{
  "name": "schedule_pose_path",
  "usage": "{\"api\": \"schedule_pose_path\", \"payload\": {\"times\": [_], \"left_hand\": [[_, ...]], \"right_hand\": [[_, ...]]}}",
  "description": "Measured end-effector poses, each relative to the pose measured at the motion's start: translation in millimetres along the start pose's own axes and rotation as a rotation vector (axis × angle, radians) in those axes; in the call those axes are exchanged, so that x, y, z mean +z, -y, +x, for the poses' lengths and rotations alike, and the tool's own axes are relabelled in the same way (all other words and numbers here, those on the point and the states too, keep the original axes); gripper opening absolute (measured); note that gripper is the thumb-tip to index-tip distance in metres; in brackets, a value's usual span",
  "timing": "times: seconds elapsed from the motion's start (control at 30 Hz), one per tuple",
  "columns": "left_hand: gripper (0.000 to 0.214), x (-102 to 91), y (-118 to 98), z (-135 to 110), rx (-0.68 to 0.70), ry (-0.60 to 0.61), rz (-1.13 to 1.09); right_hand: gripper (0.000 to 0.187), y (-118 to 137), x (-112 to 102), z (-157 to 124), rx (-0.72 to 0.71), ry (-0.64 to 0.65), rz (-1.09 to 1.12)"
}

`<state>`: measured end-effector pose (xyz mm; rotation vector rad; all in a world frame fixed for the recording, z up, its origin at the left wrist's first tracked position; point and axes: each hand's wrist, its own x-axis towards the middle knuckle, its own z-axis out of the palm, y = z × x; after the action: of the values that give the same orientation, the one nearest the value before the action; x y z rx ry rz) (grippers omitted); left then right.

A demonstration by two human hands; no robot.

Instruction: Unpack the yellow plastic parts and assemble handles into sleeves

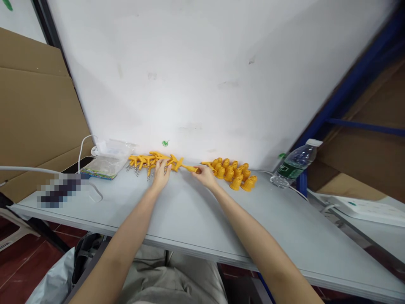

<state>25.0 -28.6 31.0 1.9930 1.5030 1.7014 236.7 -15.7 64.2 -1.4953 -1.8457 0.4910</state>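
Observation:
A row of yellow plastic pieces with branched ends (141, 160) lies along the back of the table, with short metal chains or springs hanging from some. My left hand (161, 174) is over the right part of this row, its thumb and fingers bent around a yellow branched piece (168, 164). My right hand (206, 176) pinches the right end of a long yellow piece (189, 168), whose crossed end points left towards the row. Just right of that hand stand several yellow ribbed cone-shaped cups (236, 173). One more yellow stick-like piece (207, 163) lies behind my right hand.
Clear plastic bags (109, 162) and a white cable (81, 150) lie at the left, near a blurred dark object (61, 192). A water bottle (295, 164) leans at the right. A power strip (368, 209) is beyond it. A white wall panel (196, 84) closes off the back.

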Motion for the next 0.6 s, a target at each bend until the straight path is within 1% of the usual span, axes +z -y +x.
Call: {"api": "schedule_pose_path", "payload": {"times": [0.07,0.1,0.17,0.3,0.4,0.5,0.6], "left_hand": [[0.028,1.2,0,-1,0.011,0.011,0.002],[0.026,2.0,0,-1,0.016,0.021,0.0],[0.024,3.8,1,-2,0.03,0.046,-0.004],[0.02,7.5,5,-5,0.043,0.075,0.013],[0.021,9.4,9,-5,0.023,0.092,0.029],[0.021,10.2,9,-6,-0.005,0.127,0.032],[0.02,10.2,7,-7,-0.022,0.153,0.034]], "right_hand": [[0.036,-8,-2,6,0.136,-0.152,-0.093],[0.037,-12,-2,9,0.193,-0.204,-0.139],[0.037,-19,-1,12,0.269,-0.249,-0.236],[0.039,-26,8,13,0.332,-0.19,-0.445],[0.041,-27,14,13,0.337,-0.147,-0.572],[0.042,-28,17,13,0.317,-0.129,-0.632],[0.042,-30,18,14,0.314,-0.142,-0.651]]}}
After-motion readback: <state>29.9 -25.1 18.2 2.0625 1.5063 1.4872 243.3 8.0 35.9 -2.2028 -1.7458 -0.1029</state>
